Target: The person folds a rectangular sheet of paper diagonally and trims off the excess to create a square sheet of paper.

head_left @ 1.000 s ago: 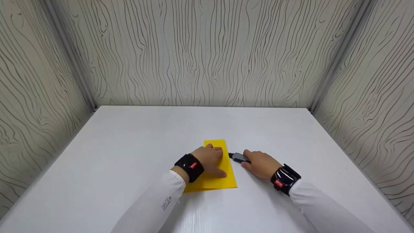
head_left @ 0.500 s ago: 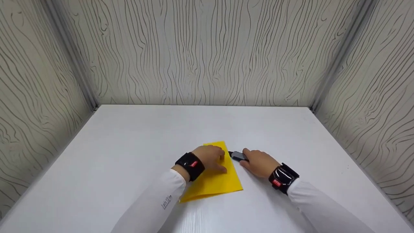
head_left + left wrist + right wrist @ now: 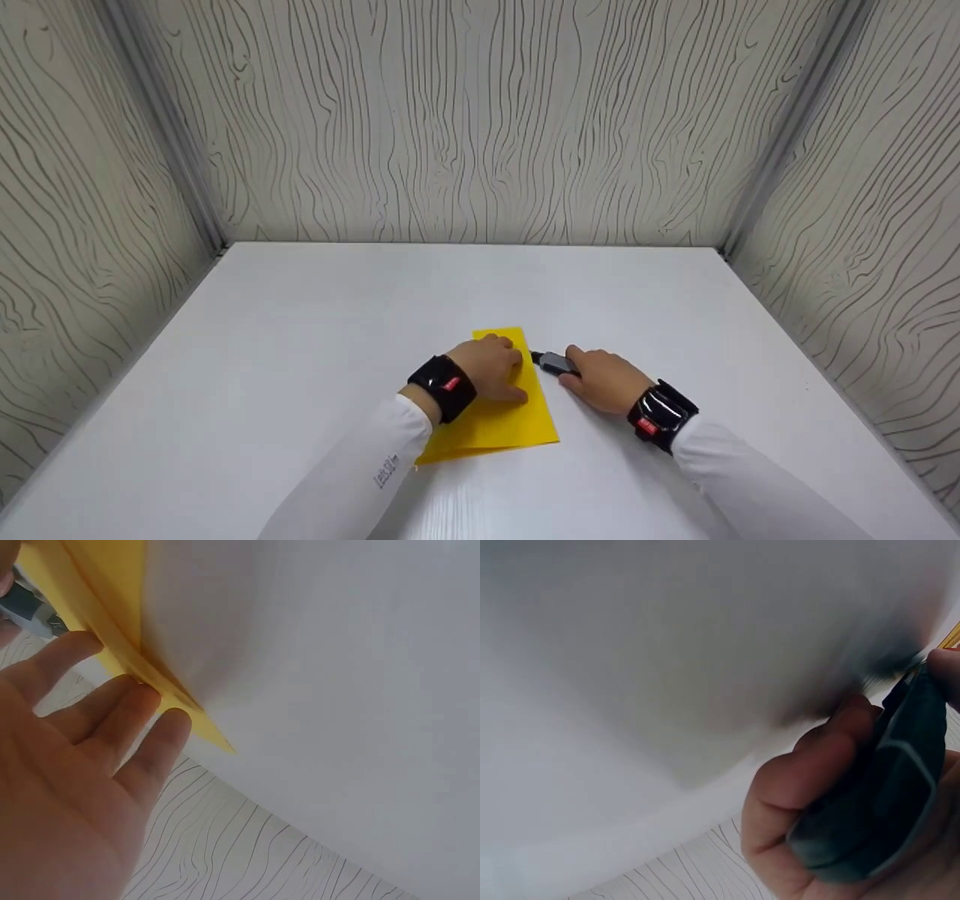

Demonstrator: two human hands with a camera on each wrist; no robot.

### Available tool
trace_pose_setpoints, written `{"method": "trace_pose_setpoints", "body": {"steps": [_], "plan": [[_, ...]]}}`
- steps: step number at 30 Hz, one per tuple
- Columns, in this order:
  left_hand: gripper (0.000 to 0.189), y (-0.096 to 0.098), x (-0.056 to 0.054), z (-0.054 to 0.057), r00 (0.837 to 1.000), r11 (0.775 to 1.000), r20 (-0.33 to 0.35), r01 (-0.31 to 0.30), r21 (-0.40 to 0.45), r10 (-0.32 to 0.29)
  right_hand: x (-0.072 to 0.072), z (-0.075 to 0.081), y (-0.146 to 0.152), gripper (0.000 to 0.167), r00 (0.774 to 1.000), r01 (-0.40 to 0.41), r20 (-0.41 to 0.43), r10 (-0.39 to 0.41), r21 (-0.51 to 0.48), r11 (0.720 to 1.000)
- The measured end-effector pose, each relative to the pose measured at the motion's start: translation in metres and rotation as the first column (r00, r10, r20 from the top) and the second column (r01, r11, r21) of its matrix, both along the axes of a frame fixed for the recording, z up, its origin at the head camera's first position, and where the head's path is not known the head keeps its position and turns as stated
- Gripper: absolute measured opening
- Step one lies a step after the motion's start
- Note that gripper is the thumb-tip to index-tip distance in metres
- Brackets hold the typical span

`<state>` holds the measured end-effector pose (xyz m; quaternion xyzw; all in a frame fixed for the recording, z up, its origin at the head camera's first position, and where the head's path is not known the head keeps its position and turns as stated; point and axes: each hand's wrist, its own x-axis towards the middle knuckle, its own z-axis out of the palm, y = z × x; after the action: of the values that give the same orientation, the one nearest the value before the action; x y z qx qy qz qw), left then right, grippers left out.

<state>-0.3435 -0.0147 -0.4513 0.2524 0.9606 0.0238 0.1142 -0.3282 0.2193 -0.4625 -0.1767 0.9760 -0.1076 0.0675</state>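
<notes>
A folded sheet of yellow paper (image 3: pixel 517 427) lies on the white table, its near edge parted slightly into layers. My left hand (image 3: pixel 486 369) rests on top of it with the fingers spread. In the left wrist view, the left fingertips (image 3: pixel 178 724) touch the yellow paper (image 3: pixel 124 649) along its folded side. My right hand (image 3: pixel 609 381) grips a utility knife (image 3: pixel 556 364) with a grey and black handle. The front end of the knife points left, close to the paper's right edge; whether it touches cannot be made out. The right wrist view shows the right fingers curled round the dark handle (image 3: pixel 877 802).
The white table (image 3: pixel 300 315) reaches back to a wall panel (image 3: pixel 465 127) with a wood-grain pattern. Similar panels stand at the left and right, with grey posts (image 3: pixel 795 120) at the corners. Both wrists wear black bands (image 3: pixel 444 386).
The paper's near edge has swung toward me and its layers have parted more. My left fingers bent up, then spread on the paper again. The knife has barely shifted.
</notes>
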Motion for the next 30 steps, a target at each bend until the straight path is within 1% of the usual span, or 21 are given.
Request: {"method": "trace_pose_setpoints", "body": {"steps": [2, 6, 13, 18, 25, 30], "plan": [[0.067, 0.0002, 0.0005, -0.0006, 0.999, 1.0, -0.027, 0.023, -0.008, -0.024, 0.0001, -0.0005, -0.0002, 0.035, 1.0, -0.003, 0.004, 0.003, -0.001, 1.0], [0.072, 0.0007, 0.0013, -0.0012, 0.999, 0.999, -0.032, 0.028, -0.016, -0.029, -0.001, -0.0012, -0.0006, 0.036, 1.0, 0.001, 0.001, -0.001, 0.013, 1.0], [0.069, 0.0, 0.0028, 0.0033, 1.0, 1.0, 0.009, -0.007, -0.018, 0.007, -0.0059, -0.0025, -0.0018, 0.038, 1.0, 0.009, 0.009, -0.009, 0.019, 1.0], [0.07, 0.0006, 0.0044, 0.0034, 1.0, 1.0, 0.021, -0.024, 0.002, 0.024, -0.0043, -0.0019, -0.0002, 0.035, 1.0, 0.006, 0.001, -0.006, 0.017, 1.0], [0.071, 0.0002, -0.0007, -0.0012, 1.0, 1.0, 0.004, -0.019, 0.0, 0.019, -0.0031, 0.0006, -0.0023, 0.044, 1.0, -0.007, -0.007, 0.007, 0.028, 1.0], [0.069, 0.0003, -0.0028, -0.0035, 1.0, 1.0, 0.009, -0.008, 0.015, 0.008, -0.0019, 0.0003, -0.0016, 0.04, 1.0, 0.002, -0.012, -0.002, 0.046, 0.999]]}}
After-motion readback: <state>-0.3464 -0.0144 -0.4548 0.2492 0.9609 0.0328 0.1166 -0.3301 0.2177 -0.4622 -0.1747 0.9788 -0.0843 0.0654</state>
